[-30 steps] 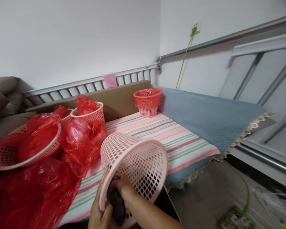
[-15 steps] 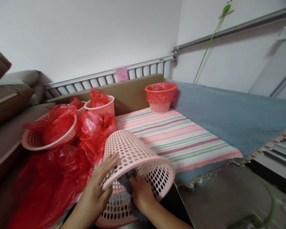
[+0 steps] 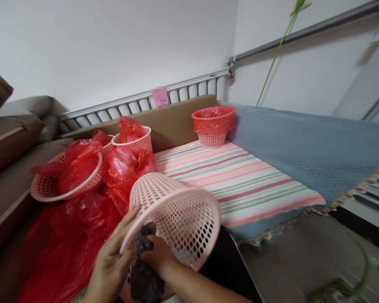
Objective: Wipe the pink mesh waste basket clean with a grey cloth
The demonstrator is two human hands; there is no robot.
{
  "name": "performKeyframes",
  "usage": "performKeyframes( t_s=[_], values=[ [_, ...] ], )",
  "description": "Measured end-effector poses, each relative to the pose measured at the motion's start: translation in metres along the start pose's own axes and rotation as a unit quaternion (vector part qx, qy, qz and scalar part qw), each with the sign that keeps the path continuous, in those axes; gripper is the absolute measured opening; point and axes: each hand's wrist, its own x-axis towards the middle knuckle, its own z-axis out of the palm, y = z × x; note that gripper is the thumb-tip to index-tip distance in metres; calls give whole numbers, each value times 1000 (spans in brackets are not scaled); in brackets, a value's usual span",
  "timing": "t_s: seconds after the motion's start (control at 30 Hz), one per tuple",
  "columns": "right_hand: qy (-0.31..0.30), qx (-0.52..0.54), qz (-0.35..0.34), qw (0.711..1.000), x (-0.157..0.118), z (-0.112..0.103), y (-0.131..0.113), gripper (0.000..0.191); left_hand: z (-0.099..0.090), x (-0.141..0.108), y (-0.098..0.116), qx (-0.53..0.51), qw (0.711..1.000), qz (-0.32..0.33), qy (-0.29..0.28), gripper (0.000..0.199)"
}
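Note:
A pink perforated basket (image 3: 164, 189) lies tilted on its side, its wide mouth facing me. My left hand (image 3: 113, 252) grips its rim at the left, fingers on the outside and thumb by the inner edge. Inside the mouth, near the left part of the rim, my right hand (image 3: 159, 254) is closed on a dark grey cloth (image 3: 143, 277), which hangs down below the fingers. The cloth's upper end lies close to the basket's inner wall. The lower part of the basket is partly hidden by the cloth and my right forearm.
Red plastic bags (image 3: 66, 248) spread over the left side, beside a pink basket (image 3: 96, 183) holding a red bag. Another bagged basket (image 3: 145, 145) stands behind. A red-lined basket (image 3: 212, 141) stands on the striped cloth (image 3: 255, 185). Cushions (image 3: 15, 139) are piled at far left.
The held basket has shifted left and turned, opening its mouth more toward me. My right hand and the grey cloth have moved left and down, near the left rim; more cloth shows.

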Motion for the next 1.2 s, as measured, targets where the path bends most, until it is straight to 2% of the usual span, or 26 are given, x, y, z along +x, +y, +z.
performKeyframes(
  t_s=[0.03,0.1,0.13,0.17,0.23,0.27,0.33,0.43,0.5,0.57,0.7,0.77,0.83,0.93,1.0,1.07,1.13,1.2],
  values=[
    [-9,-20,-12,1000,-4,-6,-6,45,0,1,-5,-16,998,-34,45,39],
    [-29,-126,-82,988,-9,-25,-15,46,8,-1,-15,-49,987,-90,121,44],
    [-28,-220,-125,967,-8,-37,-19,46,18,-5,-20,-60,982,-106,143,45],
    [-17,-325,-158,932,-5,-51,-23,45,29,-10,-23,-65,980,-110,151,46],
    [24,-495,-180,850,7,-82,-25,43,54,-21,-26,-31,988,-84,129,47],
    [46,-547,-173,818,16,-98,-25,43,65,-25,-24,-8,992,-61,113,48],
    [82,-589,-158,788,32,-129,-20,45,75,-30,-17,40,995,-16,85,52],
    [131,-611,-144,768,50,-160,-4,50,67,-18,-2,111,992,52,38,53],
    [158,-610,-122,767,56,-167,9,47,60,-1,7,152,984,88,16,52],
    [183,-602,-93,772,60,-166,22,38,61,14,12,179,978,105,1,55],
    [209,-583,-68,782,67,-161,35,26,84,20,8,205,970,108,-70,64],
    [208,-578,-73,786,69,-162,36,23,91,21,8,207,969,113,-68,64],
    [206,-573,-78,790,70,-163,36,22,91,32,18,205,969,137,-34,65],
    [204,-565,-84,795,69,-162,36,23,86,72,49,207,955,213,-18,65],
    [205,-558,-89,799,67,-160,36,25,91,107,73,224,943,241,-50,64],
    [208,-548,-91,805,65,-160,35,25,105,138,89,228,941,229,-106,68],
    [214,-534,-88,813,63,-161,35,24,124,158,92,240,937,206,-152,69],
    [222,-515,-78,824,63,-162,35,24,138,166,85,237,938,188,-172,67]
  ],
)
